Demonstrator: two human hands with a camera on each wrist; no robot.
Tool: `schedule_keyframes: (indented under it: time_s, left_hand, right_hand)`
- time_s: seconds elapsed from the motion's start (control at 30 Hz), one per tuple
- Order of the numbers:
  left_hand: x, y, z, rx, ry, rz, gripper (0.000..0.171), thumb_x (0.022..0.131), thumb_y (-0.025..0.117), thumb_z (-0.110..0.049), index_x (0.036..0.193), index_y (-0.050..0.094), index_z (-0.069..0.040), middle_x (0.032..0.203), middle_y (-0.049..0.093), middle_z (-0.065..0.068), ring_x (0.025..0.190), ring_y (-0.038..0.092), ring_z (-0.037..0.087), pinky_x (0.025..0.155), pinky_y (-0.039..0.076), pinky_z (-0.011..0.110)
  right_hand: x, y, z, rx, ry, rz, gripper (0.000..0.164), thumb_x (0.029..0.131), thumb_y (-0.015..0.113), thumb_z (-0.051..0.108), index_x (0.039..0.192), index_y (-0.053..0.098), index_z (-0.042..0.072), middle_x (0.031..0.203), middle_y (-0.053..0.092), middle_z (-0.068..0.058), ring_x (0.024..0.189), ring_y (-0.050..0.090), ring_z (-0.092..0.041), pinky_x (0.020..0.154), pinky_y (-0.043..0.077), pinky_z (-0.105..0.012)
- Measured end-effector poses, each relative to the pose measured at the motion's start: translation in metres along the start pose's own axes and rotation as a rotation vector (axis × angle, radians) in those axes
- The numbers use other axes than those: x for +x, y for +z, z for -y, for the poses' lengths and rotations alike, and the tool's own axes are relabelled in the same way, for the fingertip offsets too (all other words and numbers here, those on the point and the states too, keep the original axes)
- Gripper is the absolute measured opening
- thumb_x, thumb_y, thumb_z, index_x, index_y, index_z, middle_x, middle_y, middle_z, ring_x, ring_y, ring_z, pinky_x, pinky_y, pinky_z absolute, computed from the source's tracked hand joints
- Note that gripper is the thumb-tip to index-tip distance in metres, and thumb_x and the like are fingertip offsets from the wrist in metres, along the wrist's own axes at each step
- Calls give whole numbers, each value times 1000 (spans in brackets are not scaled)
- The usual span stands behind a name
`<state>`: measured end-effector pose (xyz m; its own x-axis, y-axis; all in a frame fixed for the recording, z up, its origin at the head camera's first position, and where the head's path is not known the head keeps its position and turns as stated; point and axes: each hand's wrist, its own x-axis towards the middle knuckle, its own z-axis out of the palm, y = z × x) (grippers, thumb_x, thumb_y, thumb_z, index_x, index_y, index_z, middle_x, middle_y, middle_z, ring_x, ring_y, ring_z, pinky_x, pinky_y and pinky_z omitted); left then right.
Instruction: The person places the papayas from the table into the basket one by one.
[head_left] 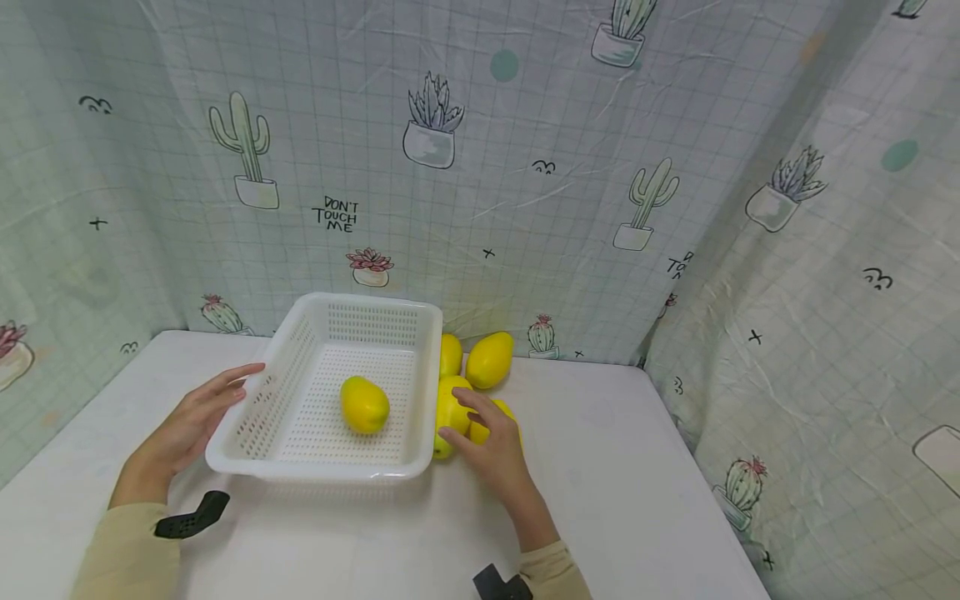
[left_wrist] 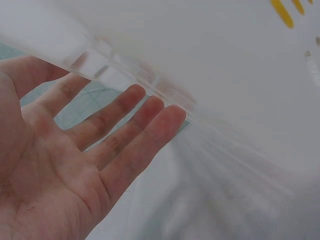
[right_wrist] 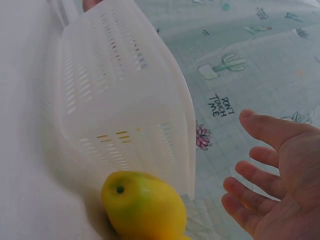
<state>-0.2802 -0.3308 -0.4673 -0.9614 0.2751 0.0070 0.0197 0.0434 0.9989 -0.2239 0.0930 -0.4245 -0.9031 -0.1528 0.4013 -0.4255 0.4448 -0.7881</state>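
A white perforated plastic basket (head_left: 322,477) stands on the table with one yellow lemon (head_left: 365,405) inside. My left hand (head_left: 197,422) is at the basket's left side; in the left wrist view its fairly straight fingertips (left_wrist: 172,116) touch the basket's edge. Several more lemons (head_left: 490,361) lie against and near the basket's right wall. Over the nearer ones my right hand (head_left: 495,450) hovers, fingers spread and slightly bent, holding nothing. A lemon (right_wrist: 145,207) with a dark stem end sits by the basket wall in the right wrist view, apart from that hand.
The white table (head_left: 600,467) extends to the right of the lemons and in front of the basket. A cloth with cactus prints (head_left: 480,192) hangs behind the table and along both sides. Dark straps or mounts (head_left: 192,517) are at both wrists.
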Motion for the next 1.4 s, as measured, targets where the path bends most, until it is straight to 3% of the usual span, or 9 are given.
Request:
schedule_keyframes:
  time_s: [0.07, 0.3, 0.8, 1.1, 1.4]
  left_hand:
    - [0, 0, 0, -4, 3, 3, 46, 99, 36, -21, 144, 25, -18, 133, 37, -10, 104, 56, -1, 79, 52, 25]
    - [1, -1, 2, -6, 13, 13, 46, 99, 35, -21, 144, 26, -18, 133, 38, -9, 104, 57, -1, 79, 52, 25]
    - [1, -1, 0, 2, 7, 9, 47, 99, 36, -22, 144, 25, -19, 135, 35, -8, 105, 56, -1, 80, 52, 25]
    - [2, -2, 2, 7, 10, 13, 46, 99, 35, -22, 145, 25, -19, 135, 34, -9, 106, 55, -2, 80, 51, 23]
    - [2, -3, 3, 3, 16, 15, 47, 99, 35, -20, 145, 25, -18, 134, 36, -9, 106, 56, -2, 80, 51, 23]
  right_hand:
    - [-1, -2, 6, -1, 22, -5, 49, 78, 72, 27, 123, 55, 17, 127, 55, 2, 115, 54, -17, 93, 48, -39]
    - [-3, -3, 0, -17, 27, -2, 50, 77, 69, 41, 123, 54, 28, 130, 52, 11, 114, 53, -11, 93, 48, -39]
    - [-4, -8, -9, -72, 17, -44, 48, 79, 68, 39, 123, 54, 26, 127, 54, 9, 113, 54, -11, 93, 48, -34]
    - [-5, -12, -14, -119, 56, -56, 47, 79, 69, 34, 123, 54, 30, 126, 53, 13, 115, 52, -9, 95, 47, -33]
    - [-6, -17, -19, -103, 40, -60, 50, 79, 70, 32, 125, 54, 20, 128, 54, 9, 115, 53, -14, 95, 46, -39]
